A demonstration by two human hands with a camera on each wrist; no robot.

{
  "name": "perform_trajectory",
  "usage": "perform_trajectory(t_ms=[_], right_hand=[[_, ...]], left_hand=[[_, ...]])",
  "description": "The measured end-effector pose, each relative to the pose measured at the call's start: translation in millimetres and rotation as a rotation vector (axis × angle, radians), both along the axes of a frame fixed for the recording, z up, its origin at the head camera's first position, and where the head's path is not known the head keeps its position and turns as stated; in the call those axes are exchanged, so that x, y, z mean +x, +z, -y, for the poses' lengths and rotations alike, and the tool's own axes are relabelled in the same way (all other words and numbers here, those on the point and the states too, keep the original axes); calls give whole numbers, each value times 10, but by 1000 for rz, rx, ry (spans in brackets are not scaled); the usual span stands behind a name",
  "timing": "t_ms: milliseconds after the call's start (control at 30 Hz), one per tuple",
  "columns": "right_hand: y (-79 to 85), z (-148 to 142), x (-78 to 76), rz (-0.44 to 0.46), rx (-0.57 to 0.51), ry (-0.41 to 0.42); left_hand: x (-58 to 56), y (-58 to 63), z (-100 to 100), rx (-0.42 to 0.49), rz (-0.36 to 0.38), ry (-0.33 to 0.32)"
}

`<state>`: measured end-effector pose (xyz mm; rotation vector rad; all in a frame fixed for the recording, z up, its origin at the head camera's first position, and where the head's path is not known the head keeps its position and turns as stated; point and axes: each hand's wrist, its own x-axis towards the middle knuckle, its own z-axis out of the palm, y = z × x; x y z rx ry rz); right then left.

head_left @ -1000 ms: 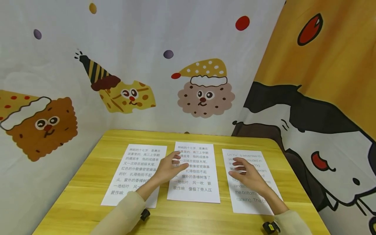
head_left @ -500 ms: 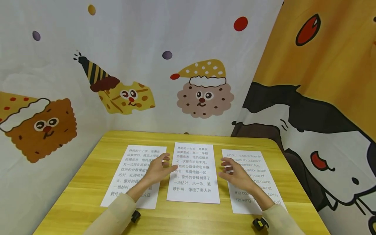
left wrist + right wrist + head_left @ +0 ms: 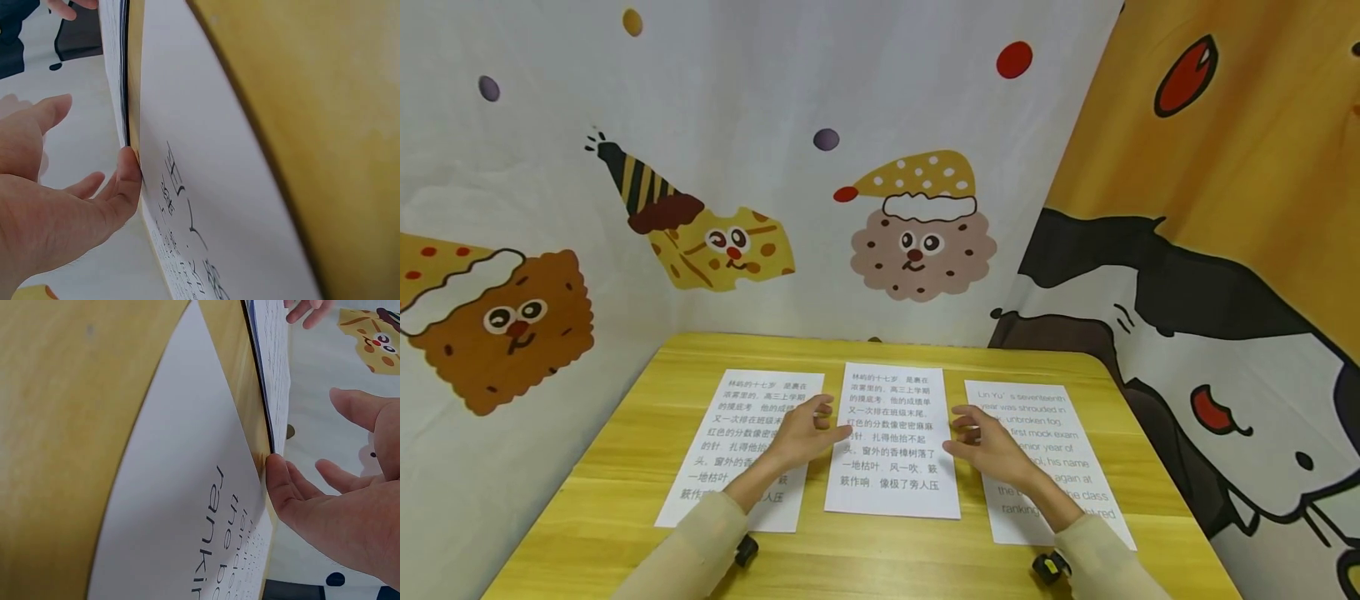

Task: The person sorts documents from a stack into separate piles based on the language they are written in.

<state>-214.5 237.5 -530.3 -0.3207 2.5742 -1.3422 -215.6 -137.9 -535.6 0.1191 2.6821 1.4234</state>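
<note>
A sheet of printed Chinese text [image 3: 891,492] lies in the middle of the table; edge-on in the wrist views it looks like a thicker stack with a dark underside. Left of it lies another Chinese sheet [image 3: 700,454], and on the right a sheet printed in English [image 3: 1026,400]. My left hand [image 3: 801,432], fingers loosely bent and holding nothing, is over the left sheet's right side, its thumb tip by the middle stack's left edge. Facing it, my right hand [image 3: 992,450] holds nothing either, fingers loosely bent, near the stack's right edge and partly covering the English sheet.
The yellow wood-grain table [image 3: 880,567] reaches back to a white curtain [image 3: 820,75] printed with cartoon biscuits and cheese. An orange curtain with a cartoon animal [image 3: 1240,400] stands along the right side. A dark wrist device [image 3: 1049,567] sits below the right sleeve.
Both hands have shifted left: the left hand from over the middle sheet to its left edge, the right hand from over the English sheet towards the middle. The papers stay put.
</note>
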Motion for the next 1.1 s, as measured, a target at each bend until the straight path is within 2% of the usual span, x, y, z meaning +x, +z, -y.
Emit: perform_trajectory(t_ms=[600,1100], right_hand=[[-50,31,-28,6,0,-2],[-17,47,-3,3,21,-17]], left_hand=[[-11,-16,-33,-8,5,-24],[0,11,-58,5,18,-24]])
